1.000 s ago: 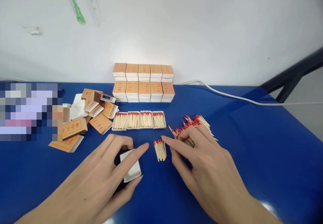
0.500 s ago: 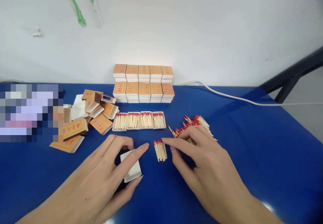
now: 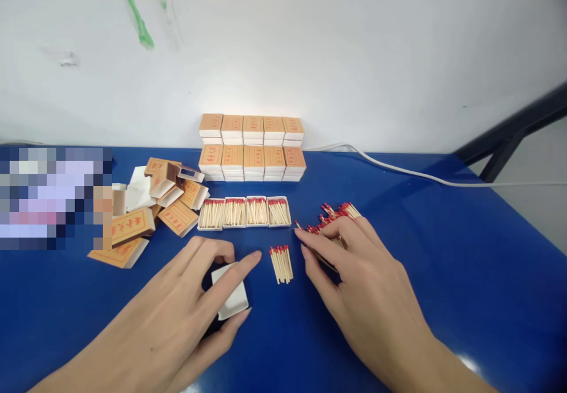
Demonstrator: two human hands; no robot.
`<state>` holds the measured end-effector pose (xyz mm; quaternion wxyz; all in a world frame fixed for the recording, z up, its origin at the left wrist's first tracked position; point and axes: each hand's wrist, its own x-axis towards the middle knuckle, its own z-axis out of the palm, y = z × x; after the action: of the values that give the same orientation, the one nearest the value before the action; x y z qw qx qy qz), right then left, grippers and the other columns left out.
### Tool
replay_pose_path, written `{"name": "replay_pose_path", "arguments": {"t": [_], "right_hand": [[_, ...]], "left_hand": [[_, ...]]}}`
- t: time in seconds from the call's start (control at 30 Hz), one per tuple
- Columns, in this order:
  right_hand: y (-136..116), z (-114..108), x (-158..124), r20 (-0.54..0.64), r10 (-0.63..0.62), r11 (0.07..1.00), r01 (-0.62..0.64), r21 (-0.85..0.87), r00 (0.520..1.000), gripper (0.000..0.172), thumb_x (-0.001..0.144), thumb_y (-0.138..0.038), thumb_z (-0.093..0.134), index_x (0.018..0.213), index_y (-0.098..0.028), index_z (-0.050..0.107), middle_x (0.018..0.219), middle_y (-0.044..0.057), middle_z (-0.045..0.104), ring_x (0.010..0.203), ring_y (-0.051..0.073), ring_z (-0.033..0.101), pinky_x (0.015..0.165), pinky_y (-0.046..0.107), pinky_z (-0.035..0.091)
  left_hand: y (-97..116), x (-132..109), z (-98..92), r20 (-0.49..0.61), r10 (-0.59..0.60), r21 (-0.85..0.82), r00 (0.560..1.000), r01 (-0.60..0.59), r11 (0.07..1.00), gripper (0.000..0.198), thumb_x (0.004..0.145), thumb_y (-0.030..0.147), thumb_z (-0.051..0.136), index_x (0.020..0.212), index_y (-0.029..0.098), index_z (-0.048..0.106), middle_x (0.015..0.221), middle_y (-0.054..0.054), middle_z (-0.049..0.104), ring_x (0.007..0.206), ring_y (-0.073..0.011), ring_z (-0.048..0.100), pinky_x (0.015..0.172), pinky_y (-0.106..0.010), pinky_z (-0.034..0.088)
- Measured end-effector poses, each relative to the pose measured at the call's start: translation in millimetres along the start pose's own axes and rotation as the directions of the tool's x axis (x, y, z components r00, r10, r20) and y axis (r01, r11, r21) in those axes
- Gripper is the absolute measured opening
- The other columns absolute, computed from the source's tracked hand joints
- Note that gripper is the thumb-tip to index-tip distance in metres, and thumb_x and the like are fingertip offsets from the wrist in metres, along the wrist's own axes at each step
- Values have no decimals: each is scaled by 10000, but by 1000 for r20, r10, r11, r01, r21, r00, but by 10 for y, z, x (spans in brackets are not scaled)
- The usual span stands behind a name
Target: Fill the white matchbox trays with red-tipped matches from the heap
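Observation:
My left hand (image 3: 186,307) lies over an empty white matchbox tray (image 3: 230,298) on the blue table, fingers spread around it and touching its edges. Just right of it lies a small bundle of red-tipped matches (image 3: 282,263). My right hand (image 3: 354,281) rests with its fingers spread on the loose pile of matches (image 3: 333,217), fingertips at the pile's left end; some matches may be under the fingers. Beyond the hands sits a row of several open trays filled with matches (image 3: 244,211).
Stacked orange matchboxes (image 3: 252,146) stand against the white wall. A heap of orange sleeves and white trays (image 3: 155,204) lies at the left, beside a blurred-out patch. A white cable (image 3: 398,168) crosses the table's back right. The table's edge (image 3: 527,210) runs along the right.
My right hand has drawn back from the small bundle toward the loose pile, fingertips now on the pile's left end. The left hand and the tray have stayed put.

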<state>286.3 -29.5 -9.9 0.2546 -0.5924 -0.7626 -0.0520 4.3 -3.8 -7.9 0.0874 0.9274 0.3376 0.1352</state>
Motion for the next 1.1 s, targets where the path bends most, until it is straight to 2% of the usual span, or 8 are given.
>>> {"name": "replay_pose_path", "arguments": {"t": [0.1, 0.23, 0.5, 0.63, 0.93, 1.1], "right_hand": [[-1, 15, 4, -14, 22, 999, -22, -27, 1000, 282, 1087, -167, 652, 1278, -168, 860, 986, 106, 739, 1052, 312, 738, 596, 363, 600], [1, 18, 13, -7, 18, 999, -18, -41, 1000, 261, 1083, -160, 655, 1231, -186, 868, 995, 101, 739, 1063, 310, 746, 584, 353, 592], [-32, 5, 26, 26, 32, 995, -34, 95, 999, 177, 1076, -150, 717, 1104, -215, 879, 965, 81, 710, 975, 268, 728, 680, 375, 624], [-32, 3, 31, 10, 3, 997, -4, 71, 1000, 239, 1083, -114, 688, 1179, -220, 879, 967, 83, 697, 967, 267, 709, 760, 416, 663], [31, -42, -9, 120, -116, 992, 121, -37, 986, 400, 1002, -27, 731, 1321, -225, 870, 999, 100, 725, 959, 277, 698, 619, 346, 650], [27, -94, -42, 139, -119, 992, 123, -23, 983, 362, 1005, -46, 733, 1293, -217, 870, 1013, 107, 732, 952, 288, 713, 589, 360, 648]], "left_hand": [[2, -23, -3, -6, 3, 4, 1000, -3, 1000, 526, 1180, 313, 518, 1706, 302, 524, 1346, -106, 634, 1041, -216, 698, 855, -371, 612], [17, -36, -11, -6, -3, -2, 1000, 3, 1000, 513, 1183, 331, 520, 1695, 297, 535, 1345, -108, 631, 1020, -209, 699, 845, -365, 609], [20, 13, -30, 4, 0, -27, 1000, 0, 1000, 512, 1175, 315, 521, 1686, 290, 545, 1321, -105, 662, 1022, -215, 710, 849, -355, 610], [20, 5, -32, 3, -7, -18, 1000, 7, 1000, 529, 1174, 332, 538, 1702, 297, 531, 1333, -107, 664, 1043, -227, 710, 855, -365, 612], [24, 10, -42, 4, 4, 2, 1000, -4, 1000, 537, 1180, 317, 522, 1716, 281, 515, 1337, -114, 654, 1076, -234, 693, 872, -378, 612], [26, 8, -48, -1, -1, 0, 1000, 1, 1000, 527, 1181, 305, 519, 1708, 286, 520, 1344, -114, 655, 1081, -237, 698, 889, -387, 610]]}}
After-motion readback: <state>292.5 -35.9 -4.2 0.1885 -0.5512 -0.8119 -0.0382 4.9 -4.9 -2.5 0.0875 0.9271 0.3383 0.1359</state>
